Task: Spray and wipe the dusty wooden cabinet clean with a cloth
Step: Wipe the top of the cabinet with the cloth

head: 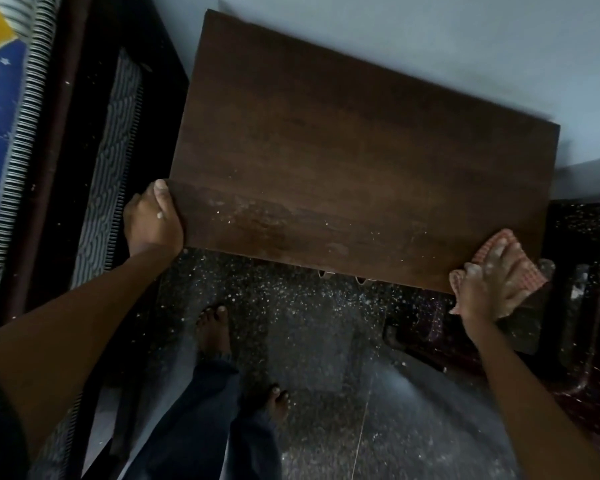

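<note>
Dark speckled floor (309,341) and a pale wall (430,46) frame the wooden cabinet (343,150), whose top fills our view. We judge the wiping well under way: the far part of the top looks even and dark, while pale specks and a dull smear lie along the near strip (no spray bottle is in sight). Our left hand (151,220) grips the near-left corner, thumb on top. Our right hand (489,285) presses the checked cloth (492,245) onto the near-right corner, fingers spread. That front band and the 2 near corners seem left to do.
</note>
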`<state>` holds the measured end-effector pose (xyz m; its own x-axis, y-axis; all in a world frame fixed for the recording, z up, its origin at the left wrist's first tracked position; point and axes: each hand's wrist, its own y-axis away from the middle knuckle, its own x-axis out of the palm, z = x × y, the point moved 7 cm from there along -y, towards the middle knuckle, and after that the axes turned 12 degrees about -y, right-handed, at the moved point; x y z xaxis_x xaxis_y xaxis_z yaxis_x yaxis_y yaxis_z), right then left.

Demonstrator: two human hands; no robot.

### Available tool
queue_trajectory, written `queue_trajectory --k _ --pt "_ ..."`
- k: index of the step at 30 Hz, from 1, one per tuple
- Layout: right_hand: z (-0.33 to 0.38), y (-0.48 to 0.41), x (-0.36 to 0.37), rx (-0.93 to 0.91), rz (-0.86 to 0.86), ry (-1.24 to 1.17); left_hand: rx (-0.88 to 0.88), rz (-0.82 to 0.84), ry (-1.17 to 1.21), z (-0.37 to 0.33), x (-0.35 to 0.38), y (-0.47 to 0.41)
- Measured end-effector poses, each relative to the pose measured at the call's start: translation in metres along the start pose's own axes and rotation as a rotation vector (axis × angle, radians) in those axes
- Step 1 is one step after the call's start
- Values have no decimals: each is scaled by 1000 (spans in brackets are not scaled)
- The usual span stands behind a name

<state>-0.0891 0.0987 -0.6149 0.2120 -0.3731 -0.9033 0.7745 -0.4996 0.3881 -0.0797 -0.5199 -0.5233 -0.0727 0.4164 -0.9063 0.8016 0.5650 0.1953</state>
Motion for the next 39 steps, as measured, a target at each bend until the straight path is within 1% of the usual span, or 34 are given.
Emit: queue_trajectory --k 2,4,6,8,10,14,19,24,27,36,38,39 --pt "53 45 -20 -30 -66 38 -2 5 0 -1 -1 0" --pt "121 94 -48 -116 -150 6 -8 9 -8 -1 -1 1" --pt "148 113 -48 -188 -146 -19 -10 3 -17 -1 -1 0" --pt "150 117 -39 -244 -118 31 -17 -3 -13 1 0 0" --pt "158 124 -31 -256 -77 42 -16 1 -7 0 1 0" --pt "191 148 -17 -356 -68 70 -10 -3 -6 -2 0 1" --pt "228 175 3 -425 -75 83 0 -9 14 -1 2 1" --pt "269 206 30 -506 -126 85 -17 13 32 1 2 -1" --pt "290 223 41 -543 -113 70 -15 18 50 2 0 -1" --pt "329 250 58 -557 -101 97 4 90 60 -1 -3 1" --pt "333 252 61 -548 -91 113 -6 148 92 0 -1 2" --pt "335 253 61 -541 -91 121 -44 201 144 2 2 2"
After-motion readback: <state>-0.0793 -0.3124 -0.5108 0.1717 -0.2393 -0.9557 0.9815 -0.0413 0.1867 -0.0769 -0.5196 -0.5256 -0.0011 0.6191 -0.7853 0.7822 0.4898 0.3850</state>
